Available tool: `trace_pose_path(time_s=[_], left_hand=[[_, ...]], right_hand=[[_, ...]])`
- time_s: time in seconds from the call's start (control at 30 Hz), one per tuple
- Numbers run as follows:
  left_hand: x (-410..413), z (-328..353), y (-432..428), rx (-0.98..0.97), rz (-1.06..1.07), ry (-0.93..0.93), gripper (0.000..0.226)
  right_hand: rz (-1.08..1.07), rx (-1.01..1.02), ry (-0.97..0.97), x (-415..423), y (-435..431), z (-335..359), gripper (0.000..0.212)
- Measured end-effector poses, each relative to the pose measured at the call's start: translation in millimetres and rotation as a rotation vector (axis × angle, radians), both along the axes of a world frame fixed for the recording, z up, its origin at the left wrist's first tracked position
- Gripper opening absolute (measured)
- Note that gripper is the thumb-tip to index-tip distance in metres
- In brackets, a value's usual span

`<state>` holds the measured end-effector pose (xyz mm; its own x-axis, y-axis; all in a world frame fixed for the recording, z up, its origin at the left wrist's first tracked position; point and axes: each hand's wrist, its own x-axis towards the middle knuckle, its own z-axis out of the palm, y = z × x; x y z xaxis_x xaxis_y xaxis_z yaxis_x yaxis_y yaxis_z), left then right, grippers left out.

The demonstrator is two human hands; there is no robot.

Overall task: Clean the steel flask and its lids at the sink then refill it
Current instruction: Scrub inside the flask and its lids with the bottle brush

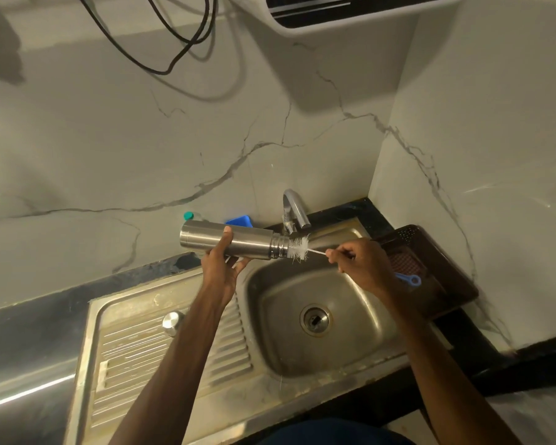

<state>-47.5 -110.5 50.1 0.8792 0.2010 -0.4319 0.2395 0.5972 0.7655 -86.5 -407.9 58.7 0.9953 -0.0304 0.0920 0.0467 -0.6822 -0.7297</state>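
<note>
Steel flask: brushed silver, horiz., uncapped, threaded neck. Left grip wraps its body; right grip pinches brush w/ bristles at mouth.

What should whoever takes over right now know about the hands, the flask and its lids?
The left hand grips the steel flask, held sideways above the sink, mouth near the tap.
The right hand pinches the bottle brush by its stem; the bristles sit at the flask's mouth.
One steel lid rests on the drainboard; no other lid is in view.
Done: flask uncapped. Left: scrub inside, rinse, wash lids, refill. No water visibly running.
</note>
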Motion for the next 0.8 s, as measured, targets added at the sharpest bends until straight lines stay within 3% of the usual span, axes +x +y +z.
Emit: trace_pose_path(time_s=[0.2,0.6,0.8], left_hand=[[-6,-10,-5,-0.053,-0.076,0.044,0.064],[-4,-4,10,-0.051,-0.149,0.022,0.066],[3,2,25,-0.052,-0.109,0.005,0.069]], right_hand=[[0.029,-0.031,-0.054,2,25,0,0.029],[0.103,-0.087,-0.357,-10,32,8,0.017],[0.055,-0.043,-0.348,-11,2,17,0.015]])
